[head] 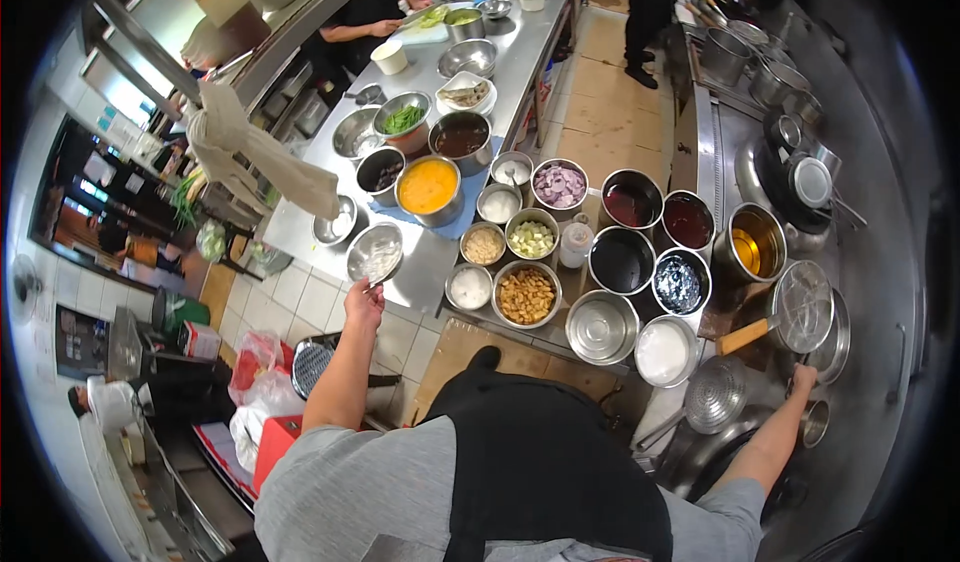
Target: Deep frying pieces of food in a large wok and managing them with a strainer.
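Note:
My left hand [365, 305] pinches the near rim of a steel bowl [375, 253] that holds pale white food pieces. The bowl is at the near corner of the steel worktable [416, 277]. Far to the right, my right hand [802, 380] is closed around what looks like a thin utensil handle; its grip is partly hidden. Just beyond that hand, a wire-mesh skimmer [804, 305] with a wooden handle lies over a round metal pan [836, 340]. A perforated ladle [715, 397] rests to the left of my right hand.
Between my hands stand containers of browned cubes [526, 294], sliced shallots [560, 185], dark liquid [621, 260] and oil [754, 247]. A pot of yellow liquid [428, 187] sits on a blue cloth. A beige cloth [247, 149] hangs upper left. One person chops greens [435, 18]; another stands at the stove.

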A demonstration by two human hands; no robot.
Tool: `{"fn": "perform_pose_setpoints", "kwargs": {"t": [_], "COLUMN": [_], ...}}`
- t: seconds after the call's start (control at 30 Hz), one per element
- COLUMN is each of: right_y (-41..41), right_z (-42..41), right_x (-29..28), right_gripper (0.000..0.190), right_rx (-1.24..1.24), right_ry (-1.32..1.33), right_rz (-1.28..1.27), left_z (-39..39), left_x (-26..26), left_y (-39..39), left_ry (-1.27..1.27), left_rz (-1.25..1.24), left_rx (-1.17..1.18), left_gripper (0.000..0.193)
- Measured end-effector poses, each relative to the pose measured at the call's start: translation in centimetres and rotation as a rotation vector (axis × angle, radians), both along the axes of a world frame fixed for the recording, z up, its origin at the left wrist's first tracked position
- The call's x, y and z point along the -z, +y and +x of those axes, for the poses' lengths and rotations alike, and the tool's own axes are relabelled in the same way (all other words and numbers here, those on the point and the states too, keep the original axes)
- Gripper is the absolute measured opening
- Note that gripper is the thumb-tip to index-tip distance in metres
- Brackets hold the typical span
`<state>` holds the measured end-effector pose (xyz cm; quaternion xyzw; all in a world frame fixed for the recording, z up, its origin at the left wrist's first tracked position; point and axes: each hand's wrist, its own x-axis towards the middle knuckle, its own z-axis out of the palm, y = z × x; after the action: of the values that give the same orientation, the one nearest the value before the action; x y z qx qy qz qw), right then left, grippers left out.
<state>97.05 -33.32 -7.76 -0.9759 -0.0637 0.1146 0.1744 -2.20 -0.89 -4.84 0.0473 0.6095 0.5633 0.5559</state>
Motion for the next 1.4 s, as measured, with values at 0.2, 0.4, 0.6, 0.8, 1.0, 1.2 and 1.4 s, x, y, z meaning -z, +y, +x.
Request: {"fn": "perform_pose_setpoints", "kwargs": {"t": [0.2, 0.4, 0.6, 0.8, 1.0, 1.2, 1.4], "right_y": [-4.8, -8.7, -9.6, -15.4, -20.5, -24.3, -31.0], "right_z": [-8.3, -30.9, -50.1, -63.2, -69.7, -69.4, -68.0], "right_x": [4.3, 6.1, 3.3, 3.0, 8.6, 8.8, 9.1], "right_gripper": [0.059, 0.043, 0.048, 0.053, 0.060, 0.061, 0.067], "right_rx": [0.131, 0.539, 0.686, 0.812, 0.920, 1.158, 1.119], "right_ry": [-0.368, 0.330, 0.161, -0.040, -0.450, -0.446, -0.192], "right_rz": [0.235, 1.167, 1.130, 0.893, 0.677, 0.318, 0.292], "left_z": [-10.9, -4.2, 8.2, 17.6, 23.3, 24.1, 27.8], "left_x": [4.4, 3.8, 2.7, -1.1, -3.3, -1.6, -1.4], "left_y": [8.6, 13.1, 6.8, 2.9, -0.3, -4.5, -9.1], "left_ry": [-0.125, -0.225, -0.302, -0.388, -0.403, -0.331, -0.258], "left_rz": [0.153, 0.077, -0.015, 0.037, 0.152, 0.107, 0.101], "left_rx": [-0.174, 0.205, 1.065, 1.504, 1.662, 1.739, 1.834], "left_gripper": [0.021, 0.020, 0.034, 0.028, 0.025, 0.028, 0.026]}}
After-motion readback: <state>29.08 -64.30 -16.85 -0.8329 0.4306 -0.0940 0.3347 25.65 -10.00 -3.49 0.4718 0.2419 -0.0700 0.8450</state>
